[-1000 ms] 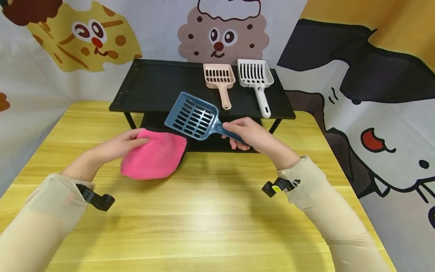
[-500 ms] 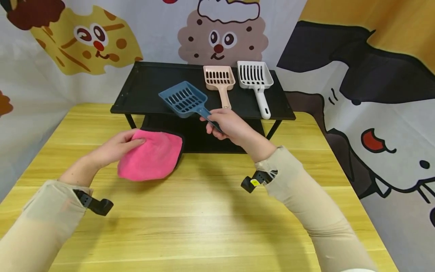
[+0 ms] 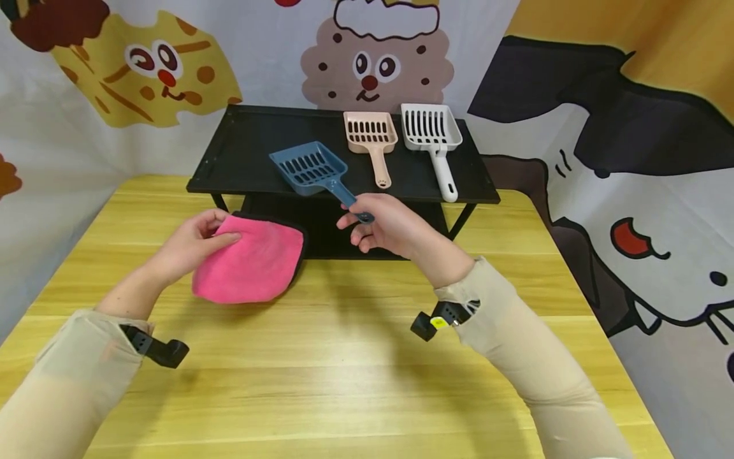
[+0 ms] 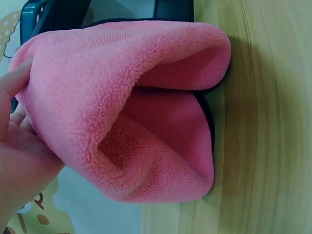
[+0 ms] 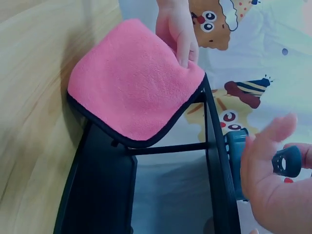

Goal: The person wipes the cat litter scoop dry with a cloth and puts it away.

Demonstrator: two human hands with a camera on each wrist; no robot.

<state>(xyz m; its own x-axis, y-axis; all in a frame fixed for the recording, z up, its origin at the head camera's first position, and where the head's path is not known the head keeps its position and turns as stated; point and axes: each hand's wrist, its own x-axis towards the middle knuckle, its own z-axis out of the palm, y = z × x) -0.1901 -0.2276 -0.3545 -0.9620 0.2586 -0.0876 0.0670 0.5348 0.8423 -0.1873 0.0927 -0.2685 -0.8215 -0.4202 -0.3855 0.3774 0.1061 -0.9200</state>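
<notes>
A blue slotted litter scoop (image 3: 312, 167) lies with its head on the left-middle of the black shelf's top, its handle sticking out past the front edge. My right hand (image 3: 395, 223) is at the handle's end, thumb beside it and the other fingers loosened and spread below. In the right wrist view the handle's end (image 5: 287, 162) shows between thumb and fingers. My left hand (image 3: 186, 245) pinches a pink plush cloth (image 3: 252, 258) with black edging, thumb on top, in front of the shelf's left leg. The cloth hangs folded over in the left wrist view.
On the right of the two-tier black shelf (image 3: 246, 150) lie a beige litter scoop (image 3: 378, 159) and a white one (image 3: 440, 169), handles toward me. The wooden table (image 3: 344, 370) spreads in front. A cartoon-print curtain (image 3: 264, 57) hangs behind.
My right hand has carried the blue scoop left and back onto the shelf top, then its fingers have loosened round the handle. The left hand has shifted slightly left with the cloth.
</notes>
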